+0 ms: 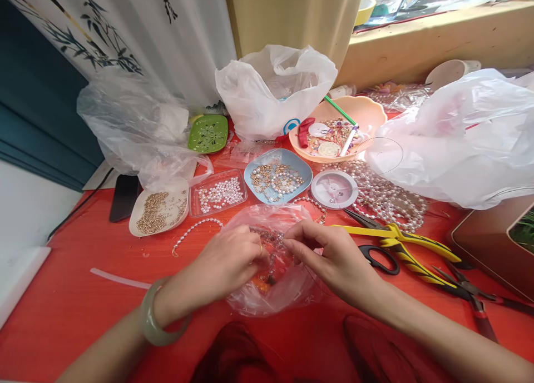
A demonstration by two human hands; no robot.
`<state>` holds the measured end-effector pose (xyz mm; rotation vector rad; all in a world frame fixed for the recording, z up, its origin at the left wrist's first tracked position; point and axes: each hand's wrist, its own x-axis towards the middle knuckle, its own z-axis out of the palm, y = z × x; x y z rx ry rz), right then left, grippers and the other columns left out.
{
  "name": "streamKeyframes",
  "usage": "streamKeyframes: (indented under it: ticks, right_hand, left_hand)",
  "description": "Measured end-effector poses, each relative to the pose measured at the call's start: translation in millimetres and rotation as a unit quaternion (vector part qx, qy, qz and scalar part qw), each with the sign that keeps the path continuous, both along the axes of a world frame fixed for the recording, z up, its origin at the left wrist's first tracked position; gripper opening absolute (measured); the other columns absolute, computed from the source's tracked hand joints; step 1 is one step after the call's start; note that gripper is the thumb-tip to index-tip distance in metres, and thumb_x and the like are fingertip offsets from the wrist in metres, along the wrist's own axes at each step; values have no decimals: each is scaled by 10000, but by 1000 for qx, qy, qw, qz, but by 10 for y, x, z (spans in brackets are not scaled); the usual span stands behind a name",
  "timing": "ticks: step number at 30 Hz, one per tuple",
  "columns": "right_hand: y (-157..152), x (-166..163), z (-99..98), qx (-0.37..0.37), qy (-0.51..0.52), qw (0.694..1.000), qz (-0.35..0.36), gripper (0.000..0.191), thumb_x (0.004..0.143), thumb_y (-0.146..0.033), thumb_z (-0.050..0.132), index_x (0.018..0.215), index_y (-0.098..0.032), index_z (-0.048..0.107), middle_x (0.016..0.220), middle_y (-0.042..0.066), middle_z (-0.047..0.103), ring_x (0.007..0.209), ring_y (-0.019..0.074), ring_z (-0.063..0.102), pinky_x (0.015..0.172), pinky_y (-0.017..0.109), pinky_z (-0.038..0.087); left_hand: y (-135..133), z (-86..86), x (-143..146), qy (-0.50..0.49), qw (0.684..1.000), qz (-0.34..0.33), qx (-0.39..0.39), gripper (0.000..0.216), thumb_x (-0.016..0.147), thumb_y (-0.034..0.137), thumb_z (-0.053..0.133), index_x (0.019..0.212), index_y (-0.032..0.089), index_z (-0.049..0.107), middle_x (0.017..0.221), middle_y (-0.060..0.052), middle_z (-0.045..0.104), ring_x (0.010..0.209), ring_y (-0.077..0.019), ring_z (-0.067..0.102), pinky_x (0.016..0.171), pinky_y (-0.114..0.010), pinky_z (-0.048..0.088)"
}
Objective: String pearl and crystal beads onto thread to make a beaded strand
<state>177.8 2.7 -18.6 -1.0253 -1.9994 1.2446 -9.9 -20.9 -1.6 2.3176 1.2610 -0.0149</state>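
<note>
So the thing in play here is a crinkly clear plastic bag [273,305], dead center of the frame on the red desk [83,316], with beads and some reddish-orange stuff showing inside.

What matters spatially: the bag sits right under and between the two hands. The left hand [231,258] comes in from the lower left and lies over the bag's left part, fingers curled down toward the middle. The right hand [331,255] comes from the lower right, fingertips over the bag's upper right. Neither is clearly nearer, tbh, though the left covers more of it. The bag is a roundish crumple, so I can't call a long axis.

Fingers: right thumb and index are narrow, tips nearly meeting, but I can't tell if something tiny is between them. Left fingertips are hidden behind the knuckles, so no clue what they hold.

Nearby, a pearl strand [192,230] lies just left of the bag, a blue dish [298,160] of beads is above it, and yellow-handled pliers [400,238] are off to the right.
</note>
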Motion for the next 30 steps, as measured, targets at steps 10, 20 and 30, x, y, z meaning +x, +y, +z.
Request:
streamKeyframes:
  ticks: [10,20,30]
  right_hand:
    - [12,-9,-4,5,-9,1000,-6,142,794,-138,488,665,-168,541,583,-25,565,519,85,476,484,181,361]
    - [2,13,12,-13,6,1000,-2,148,810,-188,483,689,-159,562,599,-7,587,534,94,516,493,190,383]
    - [-6,8,54,-24,10,1000,9,151,787,-165,474,658,-157,551,578,-5,585,515,94,509,483,195,382]
  left_hand:
    - [-27,-120,53,20,999,3,45,81,750,167,562,747,194,638,766,-18,599,769,-189,473,670,-314,329]
    - [132,-35,7,-320,868,301,-232,93,708,219,607,751,137,617,706,-14,613,603,-114,533,562,-231,407]
    - [173,-91,-3,-507,702,363,-344,140,626,194,723,715,121,643,664,9,592,538,-54,487,509,-178,379]
